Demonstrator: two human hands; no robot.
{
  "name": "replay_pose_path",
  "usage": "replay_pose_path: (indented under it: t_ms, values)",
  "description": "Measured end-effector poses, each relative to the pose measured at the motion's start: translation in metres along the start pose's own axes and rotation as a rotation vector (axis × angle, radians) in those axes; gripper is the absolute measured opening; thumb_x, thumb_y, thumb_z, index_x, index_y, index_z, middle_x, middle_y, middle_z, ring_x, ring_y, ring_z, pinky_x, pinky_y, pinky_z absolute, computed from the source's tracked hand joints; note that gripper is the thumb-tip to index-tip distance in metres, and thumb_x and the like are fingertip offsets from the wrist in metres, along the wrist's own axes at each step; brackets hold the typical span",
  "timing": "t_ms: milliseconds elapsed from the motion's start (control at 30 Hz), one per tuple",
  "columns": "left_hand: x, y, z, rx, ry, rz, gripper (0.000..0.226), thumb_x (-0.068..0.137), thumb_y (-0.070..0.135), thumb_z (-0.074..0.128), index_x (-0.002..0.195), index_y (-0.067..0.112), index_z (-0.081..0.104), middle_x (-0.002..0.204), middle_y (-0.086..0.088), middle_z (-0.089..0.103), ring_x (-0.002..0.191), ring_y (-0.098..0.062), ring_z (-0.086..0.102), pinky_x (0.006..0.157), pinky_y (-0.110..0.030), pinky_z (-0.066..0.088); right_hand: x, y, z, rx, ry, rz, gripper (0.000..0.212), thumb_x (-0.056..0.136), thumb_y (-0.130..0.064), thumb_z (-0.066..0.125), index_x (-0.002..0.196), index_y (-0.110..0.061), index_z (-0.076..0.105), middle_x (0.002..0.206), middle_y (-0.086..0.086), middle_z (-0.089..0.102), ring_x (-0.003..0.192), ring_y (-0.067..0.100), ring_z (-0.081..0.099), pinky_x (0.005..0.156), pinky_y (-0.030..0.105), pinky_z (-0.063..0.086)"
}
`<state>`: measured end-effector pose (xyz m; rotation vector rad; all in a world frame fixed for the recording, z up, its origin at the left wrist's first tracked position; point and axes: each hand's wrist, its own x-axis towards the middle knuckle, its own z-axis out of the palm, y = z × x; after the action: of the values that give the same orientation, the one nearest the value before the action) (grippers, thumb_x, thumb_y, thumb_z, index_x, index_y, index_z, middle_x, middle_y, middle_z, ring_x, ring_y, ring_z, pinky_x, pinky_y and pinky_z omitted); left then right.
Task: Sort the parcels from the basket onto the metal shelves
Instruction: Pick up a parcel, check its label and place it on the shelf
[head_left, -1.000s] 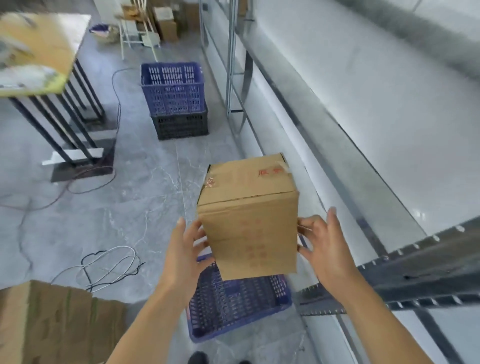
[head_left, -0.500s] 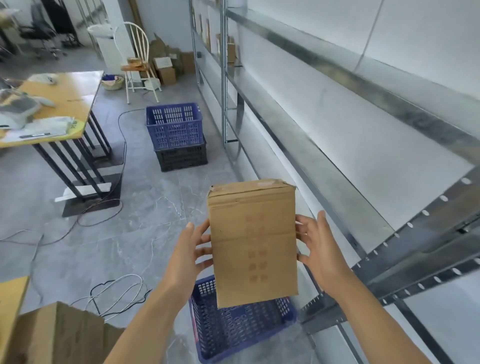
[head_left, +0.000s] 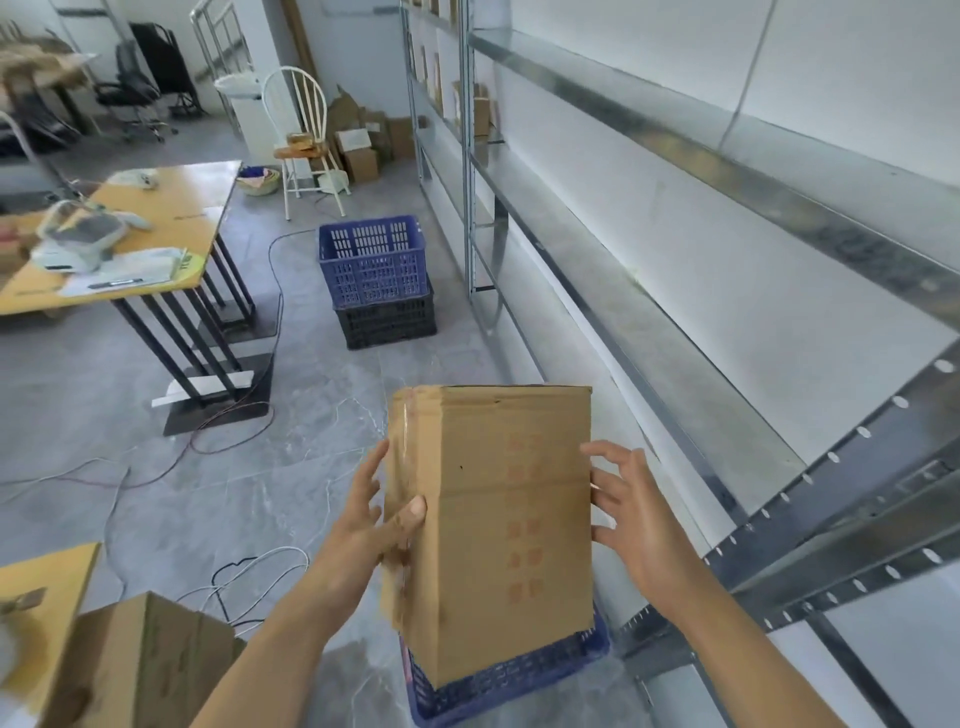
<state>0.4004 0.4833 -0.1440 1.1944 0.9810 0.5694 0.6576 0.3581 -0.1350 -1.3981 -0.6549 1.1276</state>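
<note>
1. We hold the cardboard parcel upright in the air above the blue basket, just beside the metal shelves.
2. Our left hand grips its taped left edge, thumb pressed on the front face, fingers curled round the side. Our right hand has spread, nearly straight fingers touching the right edge, grasping nothing.
3. The risk, as we judge it: the right side is only propped, so swinging toward the shelf could let the parcel twist out of the left grip and drop, or its corner could strike the perforated upright.
4. Against the earlier frame, the parcel sits turned to show its left side, and our left thumb now lies on the front.
</note>
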Motion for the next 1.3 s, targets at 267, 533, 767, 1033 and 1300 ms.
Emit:
replay_pose_path:
  t_ms: [267,533,767,1033,1300]
  values:
    - [-0.008,0.009,-0.005,-0.066,-0.009,-0.074,0.056,0.088,0.069,0.047,0.116,0.03,0.076,0.111,-0.002,0.079,0.103,-0.022,0.069,0.083,-0.037,0.05,-0.008,0.021,0.004,-0.094,-0.033,-0.031,0.071,0.091,-0.079,0.031,0.111,-0.032,0.08,0.145,-0.024,0.049,0.133,-0.005,0.05,0.091,0.031,0.057]
    - [-0.004,-0.01,-0.013,-0.358,0.018,-0.111,0.045,0.092,0.044,0.046,0.107,0.019,0.079,0.111,-0.014,0.072,0.103,-0.035,0.063,0.092,-0.05,0.048,-0.022,0.02,0.011,-0.184,-0.078,-0.023,0.07,0.079,-0.095,0.028,0.123,-0.059,0.069,0.14,-0.04,0.054,0.131,-0.021,0.045,0.109,0.023,0.039]
    - [-0.011,-0.019,-0.013,-0.429,-0.03,-0.091,0.05,0.092,0.041,0.045,0.119,0.009,0.072,0.128,-0.021,0.069,0.124,-0.039,0.055,0.109,-0.059,0.036,-0.026,0.013,0.013,-0.14,-0.105,-0.053,0.1,0.064,-0.101,0.043,0.141,-0.04,0.056,0.137,-0.018,0.068,0.13,0.002,0.061,0.106,0.038,0.052]
    - [-0.031,0.004,-0.005,-0.075,-0.174,-0.066,0.057,0.091,0.068,0.033,0.134,0.047,0.064,0.156,0.024,0.043,0.145,-0.003,0.033,0.116,-0.056,0.032,-0.037,0.022,0.012,0.02,-0.142,-0.023,0.085,0.073,-0.096,0.043,0.14,-0.047,0.06,0.15,-0.013,0.06,0.142,0.014,0.053,0.12,0.053,0.039]
    - [-0.041,0.018,-0.006,-0.023,0.047,0.066,0.051,0.091,0.066,0.033,0.139,0.055,0.05,0.146,0.018,0.059,0.133,-0.004,0.056,0.108,-0.035,0.041,-0.039,0.021,0.013,0.298,-0.099,0.067,0.09,0.063,-0.092,0.064,0.124,-0.026,0.076,0.14,0.006,0.07,0.128,0.025,0.067,0.092,0.039,0.061]
